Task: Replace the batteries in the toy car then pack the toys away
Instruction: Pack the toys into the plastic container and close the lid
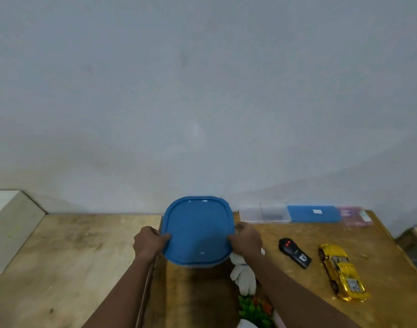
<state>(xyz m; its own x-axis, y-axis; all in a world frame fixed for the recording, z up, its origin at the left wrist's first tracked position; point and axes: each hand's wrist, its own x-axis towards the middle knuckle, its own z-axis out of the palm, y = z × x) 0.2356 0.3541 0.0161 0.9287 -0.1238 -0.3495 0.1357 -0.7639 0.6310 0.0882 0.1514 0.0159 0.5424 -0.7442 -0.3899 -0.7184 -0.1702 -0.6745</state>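
A container with a blue lid (198, 229) stands on the wooden table, near the wall. My left hand (149, 241) grips the lid's left edge and my right hand (246, 237) grips its right edge. To the right lie a black remote control (295, 255) with red buttons and a shiny yellow toy car (342, 272), both apart from my hands. A white plush toy (244, 275) lies just under my right forearm. A green and orange toy (256, 308) shows at the bottom edge, partly hidden by my arm.
Against the wall at the back right lie a clear flat box (264, 215), a blue flat box (314, 214) and a pink one (355, 215). A second wooden table (72, 256) adjoins on the left, with a white block (8, 223) at its far left.
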